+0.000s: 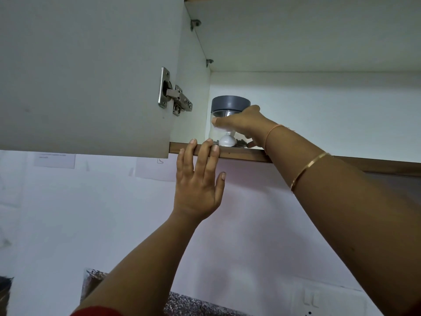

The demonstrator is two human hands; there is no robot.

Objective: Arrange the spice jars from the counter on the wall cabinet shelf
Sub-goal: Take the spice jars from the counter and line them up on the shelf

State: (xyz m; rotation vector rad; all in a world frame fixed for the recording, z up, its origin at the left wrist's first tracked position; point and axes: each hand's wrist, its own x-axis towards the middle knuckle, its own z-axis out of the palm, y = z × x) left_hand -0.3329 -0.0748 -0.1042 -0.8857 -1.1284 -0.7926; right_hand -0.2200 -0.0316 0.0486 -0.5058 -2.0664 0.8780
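Note:
A clear spice jar [224, 115] with a grey lid stands on the wall cabinet shelf [241, 155], in its left back corner. Dark spice lies at the jar's bottom around a white inner stem. My right hand [241, 124] reaches into the cabinet and grips the jar's body, thumb on the front. My left hand [199, 176] is raised below it, its straight fingertips resting on the shelf's wooden front edge. No other jars show.
The open cabinet door [86, 71] with a metal hinge [174, 96] hangs at the left. Another shelf [296, 33] roofs the compartment. A white wall runs below, with a speckled counter edge [196, 304] and a wall socket [312, 299] at the bottom.

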